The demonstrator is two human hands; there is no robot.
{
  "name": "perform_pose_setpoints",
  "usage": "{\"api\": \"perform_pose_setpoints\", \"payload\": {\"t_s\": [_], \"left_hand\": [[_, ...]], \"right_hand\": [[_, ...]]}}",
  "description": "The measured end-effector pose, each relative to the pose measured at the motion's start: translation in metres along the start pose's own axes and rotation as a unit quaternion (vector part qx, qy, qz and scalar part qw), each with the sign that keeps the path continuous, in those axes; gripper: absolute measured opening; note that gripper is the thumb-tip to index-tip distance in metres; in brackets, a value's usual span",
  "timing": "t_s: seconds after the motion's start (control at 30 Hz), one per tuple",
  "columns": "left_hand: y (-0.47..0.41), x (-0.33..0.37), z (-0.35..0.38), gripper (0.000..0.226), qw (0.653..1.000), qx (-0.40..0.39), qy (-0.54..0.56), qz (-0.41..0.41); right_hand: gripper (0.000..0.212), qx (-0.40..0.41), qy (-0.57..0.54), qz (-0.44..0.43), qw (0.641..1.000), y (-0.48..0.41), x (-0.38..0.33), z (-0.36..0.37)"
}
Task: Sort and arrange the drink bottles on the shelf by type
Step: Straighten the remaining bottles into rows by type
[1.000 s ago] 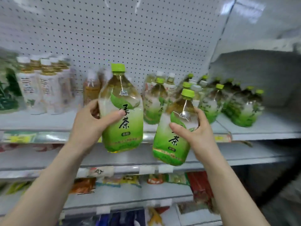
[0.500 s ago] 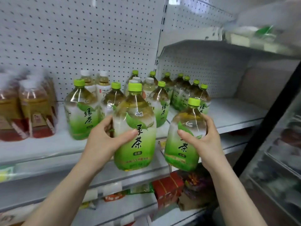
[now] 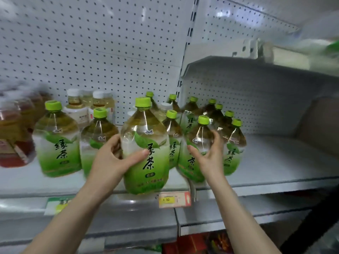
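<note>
My left hand [image 3: 111, 158] grips a large green tea bottle [image 3: 146, 154] with a lime cap, held upright at the front edge of the grey shelf [image 3: 275, 173]. My right hand [image 3: 211, 154] wraps around a second green tea bottle [image 3: 194, 143], tilted slightly among the others. Two more green tea bottles [image 3: 56, 142] stand to the left on the shelf. A cluster of several green tea bottles [image 3: 220, 114] stands behind and to the right of my right hand.
White-capped pale tea bottles [image 3: 77, 107] stand at the back by the pegboard. Amber and red bottles [image 3: 12, 132] fill the far left, blurred. The shelf's right half is bare. A price tag [image 3: 174, 199] hangs on the front rail. Packaged goods lie on lower shelves.
Both hands have carried their bottles forward and up to the shelf. The right-hand bottle now sits among the green tea cluster; the view has moved closer.
</note>
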State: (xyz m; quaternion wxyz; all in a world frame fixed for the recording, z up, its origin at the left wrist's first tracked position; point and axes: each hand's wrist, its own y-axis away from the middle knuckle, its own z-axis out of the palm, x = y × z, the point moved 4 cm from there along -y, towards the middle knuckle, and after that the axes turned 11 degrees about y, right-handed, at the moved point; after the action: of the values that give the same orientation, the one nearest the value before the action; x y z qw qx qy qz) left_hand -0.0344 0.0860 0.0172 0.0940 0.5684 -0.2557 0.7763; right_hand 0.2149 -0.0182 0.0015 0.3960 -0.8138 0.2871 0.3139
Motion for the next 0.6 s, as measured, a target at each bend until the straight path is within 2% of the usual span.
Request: {"api": "perform_pose_setpoints", "payload": {"t_s": [0.17,0.37,0.5,0.6], "left_hand": [[0.005,-0.007,0.012,0.072,0.998,0.05,-0.02,0.016],[0.009,-0.01,0.017,0.07,0.996,0.074,-0.034,0.02],[0.008,-0.006,0.009,0.072,0.995,0.08,-0.044,0.027],[0.009,-0.006,0.0,0.074,0.995,0.092,-0.037,0.032]], "right_hand": [[0.097,-0.029,-0.004,-0.017,0.999,-0.044,0.031,0.033],[0.095,-0.065,0.015,-0.01,0.998,-0.098,0.031,0.069],[0.086,-0.04,0.145,-0.034,0.988,-0.125,0.022,0.079],[0.083,0.012,0.26,-0.032,0.965,-0.13,0.021,0.079]]}}
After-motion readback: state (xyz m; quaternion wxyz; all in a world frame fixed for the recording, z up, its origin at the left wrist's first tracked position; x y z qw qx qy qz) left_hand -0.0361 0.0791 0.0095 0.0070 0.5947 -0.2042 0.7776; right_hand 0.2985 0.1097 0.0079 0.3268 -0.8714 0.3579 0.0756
